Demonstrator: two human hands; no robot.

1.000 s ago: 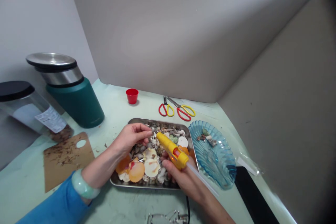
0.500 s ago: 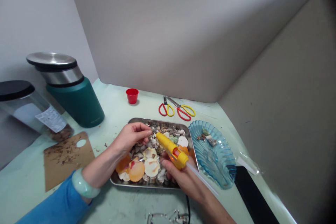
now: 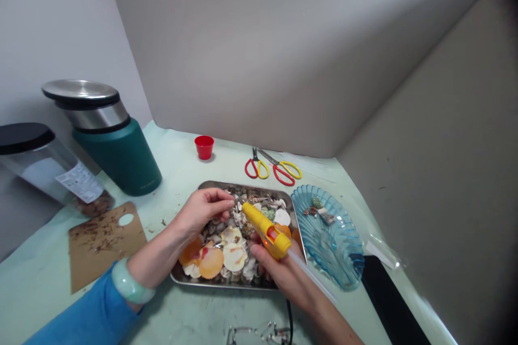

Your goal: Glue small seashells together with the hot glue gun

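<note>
My right hand (image 3: 277, 267) is wrapped round a yellow glue gun (image 3: 265, 229), its nozzle pointing up and left. A clear glue stick (image 3: 311, 275) juts from the gun's back, and a small orange light glows on its side. Opposite the nozzle, my left hand (image 3: 210, 207) is closed in a pinch; what sits between its fingertips is too small to make out. Both hands are above a metal tray (image 3: 226, 284) filled with shells. Near its front edge lie an orange scallop shell (image 3: 211, 264) and a pale scallop shell (image 3: 234, 256).
A blue shell-shaped dish (image 3: 335, 248) with a few small pieces stands right of the tray. Two scissors (image 3: 256, 166) and a red cup (image 3: 204, 147) are behind it. At left are a green bottle (image 3: 121, 156), a clear jar (image 3: 60, 172) and a brown board (image 3: 105, 242).
The glue gun's nozzle has shifted very slightly to the right. Otherwise both hands and the objects around them look the same.
</note>
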